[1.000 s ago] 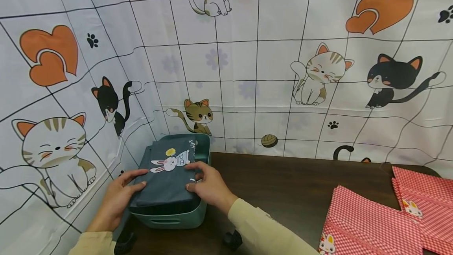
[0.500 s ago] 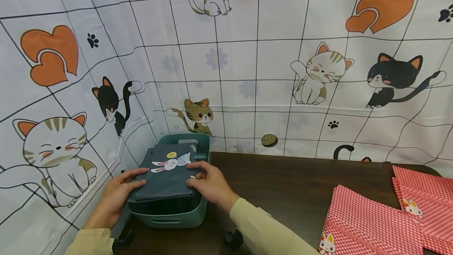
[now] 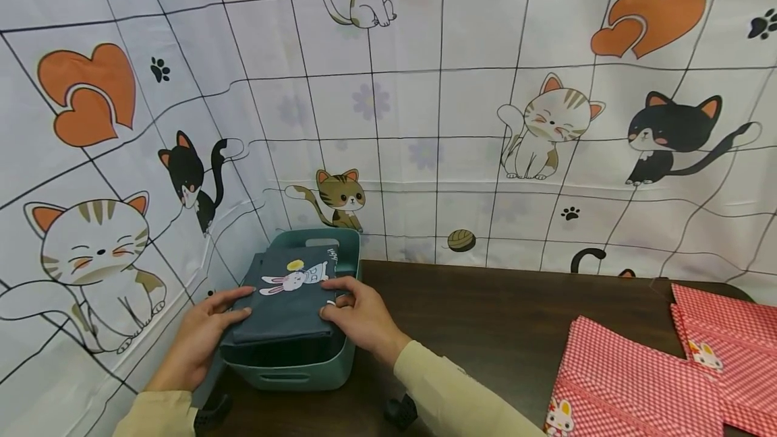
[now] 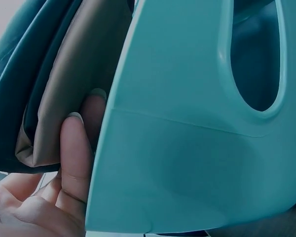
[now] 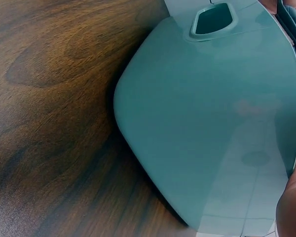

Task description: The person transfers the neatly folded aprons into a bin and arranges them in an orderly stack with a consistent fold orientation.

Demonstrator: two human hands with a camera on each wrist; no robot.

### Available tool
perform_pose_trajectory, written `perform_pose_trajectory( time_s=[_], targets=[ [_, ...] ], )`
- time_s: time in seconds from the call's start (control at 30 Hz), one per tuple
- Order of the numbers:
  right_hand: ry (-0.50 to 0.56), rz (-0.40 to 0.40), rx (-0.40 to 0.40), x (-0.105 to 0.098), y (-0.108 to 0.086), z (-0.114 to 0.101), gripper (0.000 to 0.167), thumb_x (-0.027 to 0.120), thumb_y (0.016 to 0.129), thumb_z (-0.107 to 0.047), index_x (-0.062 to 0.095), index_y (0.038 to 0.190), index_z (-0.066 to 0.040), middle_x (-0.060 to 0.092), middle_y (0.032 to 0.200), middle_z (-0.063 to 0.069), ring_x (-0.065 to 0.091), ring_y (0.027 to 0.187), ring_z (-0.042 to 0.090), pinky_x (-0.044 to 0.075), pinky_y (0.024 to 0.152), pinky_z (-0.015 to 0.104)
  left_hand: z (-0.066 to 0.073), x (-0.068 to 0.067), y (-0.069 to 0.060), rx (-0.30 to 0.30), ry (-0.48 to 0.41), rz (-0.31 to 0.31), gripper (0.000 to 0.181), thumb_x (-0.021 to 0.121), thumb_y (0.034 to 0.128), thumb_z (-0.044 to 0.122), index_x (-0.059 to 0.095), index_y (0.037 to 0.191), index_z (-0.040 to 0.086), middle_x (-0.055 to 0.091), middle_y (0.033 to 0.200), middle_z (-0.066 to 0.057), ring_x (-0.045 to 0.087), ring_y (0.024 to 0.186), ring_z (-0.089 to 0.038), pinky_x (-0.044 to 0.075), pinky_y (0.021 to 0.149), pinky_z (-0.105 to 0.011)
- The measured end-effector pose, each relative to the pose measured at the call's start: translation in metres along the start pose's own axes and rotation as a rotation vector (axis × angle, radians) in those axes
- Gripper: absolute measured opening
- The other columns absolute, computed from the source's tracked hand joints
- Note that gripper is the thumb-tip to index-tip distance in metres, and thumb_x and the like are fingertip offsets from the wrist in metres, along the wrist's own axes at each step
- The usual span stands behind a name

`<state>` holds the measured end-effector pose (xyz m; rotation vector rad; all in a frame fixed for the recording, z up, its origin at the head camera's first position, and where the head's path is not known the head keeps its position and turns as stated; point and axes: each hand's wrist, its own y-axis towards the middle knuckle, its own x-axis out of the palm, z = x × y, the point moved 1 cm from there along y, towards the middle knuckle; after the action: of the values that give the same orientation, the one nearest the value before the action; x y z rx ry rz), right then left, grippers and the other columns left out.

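A folded dark blue-green cloth (image 3: pixel 285 319) with a white rabbit print lies over the opening of a green plastic bin (image 3: pixel 285 380). At its left edge, my left hand (image 3: pixel 194 339) holds the cloth by thumb and fingers. The left wrist view shows fingers (image 4: pixel 75 148) between the layered cloth (image 4: pixel 64 89), brownish on one layer, and the bin wall (image 4: pixel 172 148). My right hand (image 3: pixel 364 319) holds the right edge, thumb and forefinger on top. Only part of the right hand (image 5: pixel 292 197) appears beside the bin's side (image 5: pixel 207 113) in the right wrist view. Several fingertips are hidden.
Red-and-white checked folded cloths (image 3: pixel 637 383) with rabbit prints lie on the right of the dark wooden table (image 3: pixel 467 329). A cat-patterned sheet (image 3: pixel 407 106) hangs behind and on the left, close to the bin.
Since a second ago, the folded cloth has settled slightly, uncovering the bin's far handle slot. Both hands keep their hold, and little differs from half a second ago.
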<state>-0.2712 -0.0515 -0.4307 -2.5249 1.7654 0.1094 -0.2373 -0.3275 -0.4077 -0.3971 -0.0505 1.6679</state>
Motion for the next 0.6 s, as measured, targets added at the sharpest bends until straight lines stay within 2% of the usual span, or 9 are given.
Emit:
perform_pose_trajectory(
  time_s=[0.27,0.6],
  targets=[
    [-0.017,0.0,-0.004,-0.001,0.0,0.0006,0.04,0.079,0.097,-0.017,0.071,0.136,-0.018,0.069,0.097,0.004,0.066,0.083,0.015,0.062,0.082,0.03,0.0013,0.0016,0.0008,-0.004,0.017,0.022,0.05,0.066,0.1075,0.02,0.057,0.156,0.015,0.032,0.175,-0.017,0.031,0.156,-0.031,0.057,0.083,-0.019],
    [-0.008,-0.002,-0.004,-0.0021,-0.001,0.0014,0.04,0.079,0.098,-0.019,0.071,0.137,-0.019,0.07,0.098,0.005,0.066,0.084,0.015,0.062,0.082,0.03,0.003,0.0024,-0.0004,-0.002,0.029,0.026,0.049,0.066,0.1077,0.019,0.058,0.156,0.015,0.03,0.176,-0.018,0.024,0.161,-0.034,0.054,0.083,-0.015]
  ],
)
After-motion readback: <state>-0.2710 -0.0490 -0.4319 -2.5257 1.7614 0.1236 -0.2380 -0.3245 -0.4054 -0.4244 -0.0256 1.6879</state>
